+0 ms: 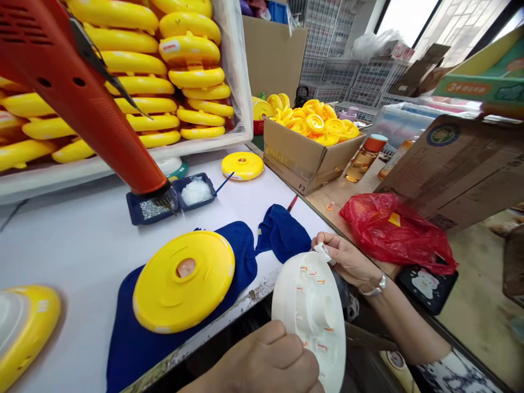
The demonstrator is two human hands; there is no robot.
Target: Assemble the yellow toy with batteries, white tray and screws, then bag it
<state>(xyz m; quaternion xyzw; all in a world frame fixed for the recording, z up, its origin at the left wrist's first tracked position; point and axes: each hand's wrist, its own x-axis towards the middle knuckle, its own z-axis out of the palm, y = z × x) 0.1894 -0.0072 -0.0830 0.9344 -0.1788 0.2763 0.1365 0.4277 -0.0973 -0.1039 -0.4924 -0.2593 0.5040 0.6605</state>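
Observation:
My left hand point(270, 357) is closed around the near edge of a white plastic round shell point(289, 295), held tilted off the table's front edge. Small orange marks or strips dot the shell's inner side, around a raised round boss. At the shell's far rim, my right hand point(347, 259) pinches a crumpled white tissue or cloth point(322, 251), which touches the rim. To the left, a yellow plastic disc point(164, 289) with a central hole lies on a blue cloth point(123, 333). Another blue cloth point(282, 234) is bunched just beyond the shell.
A red-orange power screwdriver point(106, 120) hangs over a dark tray point(143, 215) of screws and white paste. Stacked yellow rings point(192, 52) fill a white-lined bin behind. Rightward are a carton point(298, 164) of yellow parts, a bottle point(364, 161) and a red plastic bag point(393, 234).

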